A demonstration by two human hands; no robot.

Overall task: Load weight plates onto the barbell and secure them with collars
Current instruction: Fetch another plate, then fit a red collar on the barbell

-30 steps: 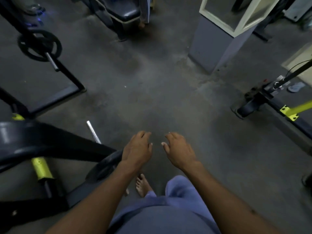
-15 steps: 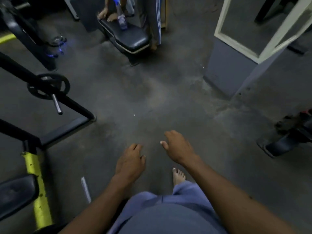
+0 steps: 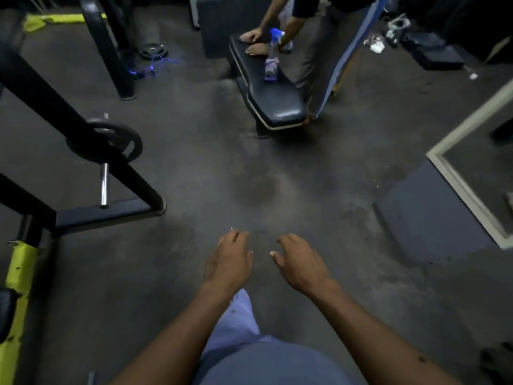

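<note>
While held over floor, left hand (image 3: 227, 262) loosely open, apparently empty | right hand (image 3: 301, 263) likewise

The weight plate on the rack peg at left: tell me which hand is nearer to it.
Left. The left hand hangs empty over the floor, below and right of the weight plate. The right hand is farther right, also empty.
</note>
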